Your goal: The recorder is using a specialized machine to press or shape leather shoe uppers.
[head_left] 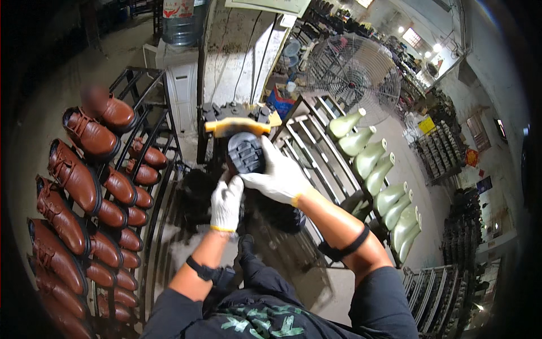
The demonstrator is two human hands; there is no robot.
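Both my hands wear white knitted gloves. Between them is a shoe point(247, 153) with its black, treaded sole turned toward me; most of its upper is hidden. My right hand point(278, 176) wraps the shoe's right side, thumb along the near edge of the sole. My left hand point(227, 202) is closed at the shoe's near left end, its fingertips partly hidden. Just beyond the shoe is a machine with a curved yellow part point(237, 126), blurred at its left, and dark blocks point(231, 111) behind it. Whether the shoe touches the yellow part, I cannot tell.
On my left, a black metal rack point(172, 131) holds several rows of brown lace-up shoes point(76, 175). A rack point(316, 135) on my right carries several pale green shoe lasts point(372, 161). Beyond are a large caged fan point(353, 79), a pillar point(234, 62) and a water dispenser point(180, 85).
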